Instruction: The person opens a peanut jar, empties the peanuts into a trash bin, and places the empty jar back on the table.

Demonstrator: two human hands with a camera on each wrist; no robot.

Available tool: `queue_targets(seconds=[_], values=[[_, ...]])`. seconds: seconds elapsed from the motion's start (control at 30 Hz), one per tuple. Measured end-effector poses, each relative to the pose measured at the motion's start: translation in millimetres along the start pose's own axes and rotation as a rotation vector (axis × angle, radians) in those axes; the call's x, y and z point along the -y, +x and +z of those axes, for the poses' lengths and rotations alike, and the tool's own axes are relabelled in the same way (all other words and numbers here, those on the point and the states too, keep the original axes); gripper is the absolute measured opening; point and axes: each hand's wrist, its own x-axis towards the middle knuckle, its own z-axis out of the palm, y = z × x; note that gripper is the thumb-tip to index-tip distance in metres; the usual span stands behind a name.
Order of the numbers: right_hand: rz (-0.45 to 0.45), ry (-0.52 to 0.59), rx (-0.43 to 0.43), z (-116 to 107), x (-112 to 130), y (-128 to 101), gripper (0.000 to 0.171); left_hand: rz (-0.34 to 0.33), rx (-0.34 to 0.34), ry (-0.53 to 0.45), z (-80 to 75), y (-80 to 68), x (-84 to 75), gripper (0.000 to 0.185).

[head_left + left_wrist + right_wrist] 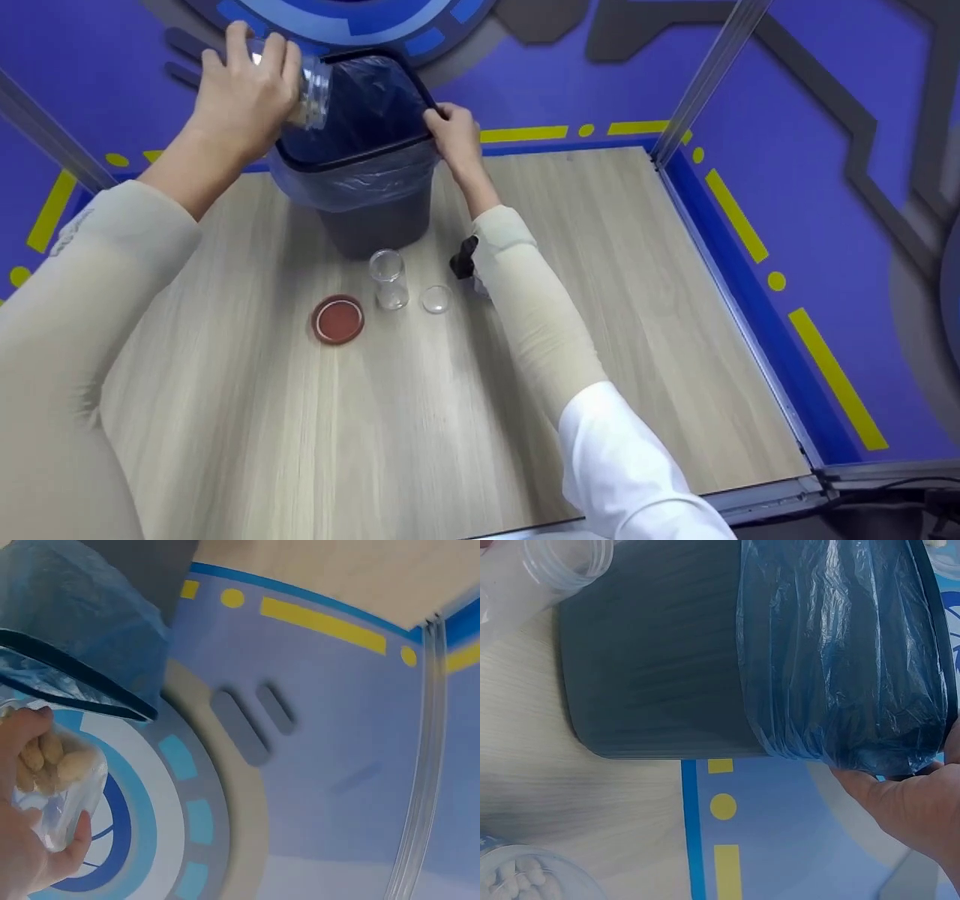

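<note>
A dark grey trash bin point(375, 229) with a translucent bag point(352, 187) folded over its rim stands at the back of the table. My left hand point(251, 90) grips a clear jar point(319, 94) from above. Tipped sideways, the jar has its mouth facing the bin opening at the rim's left side. Several peanuts in their shells point(51, 757) show through its wall in the left wrist view. On the bin's right side, my right hand point(456, 139) pinches the black rim and bag edge between thumb and fingers.
In front of the bin stand an uncapped clear container point(391, 289), a red lid point(338, 320) and a small clear lid point(436, 299). A clear container with white pieces point(525, 881) shows low in the right wrist view. Blue panels point(570, 90) border the table.
</note>
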Motion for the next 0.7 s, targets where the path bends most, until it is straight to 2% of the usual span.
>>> queue_targets(seconds=[0.13,0.27,0.33,0.43,0.5,0.57,0.67,0.7], values=[[0.019,0.002,0.039,-2.2,2.9,1.2,0.03,-0.001,0.038,0.017,-1.9,-1.4,0.7,0.088],[0.084,-0.002,0.172,-12.9,12.6,3.1,0.033,-0.003,0.056,0.017,-4.6,-3.3,0.7,0.088],[0.142,0.001,0.247,-20.7,21.8,4.7,0.032,-0.004,0.05,0.015,-6.6,-3.7,1.4,0.087],[0.239,0.03,0.329,-31.1,36.2,8.6,0.013,-0.006,0.041,0.017,-10.7,-3.4,2.9,0.086],[0.301,0.066,0.358,-36.3,44.5,12.7,0.017,-0.005,0.018,0.024,-11.6,-3.2,4.8,0.084],[0.337,0.082,0.383,-40.1,48.5,16.4,0.023,-0.004,0.001,0.035,-11.8,-3.7,6.1,0.083],[0.367,0.09,0.409,-43.1,49.6,22.4,0.009,-0.002,-0.028,0.043,-10.2,-5.0,7.4,0.08],[0.36,0.083,0.422,-43.2,48.3,24.1,0.011,-0.002,-0.035,0.044,-9.6,-5.6,7.5,0.08]])
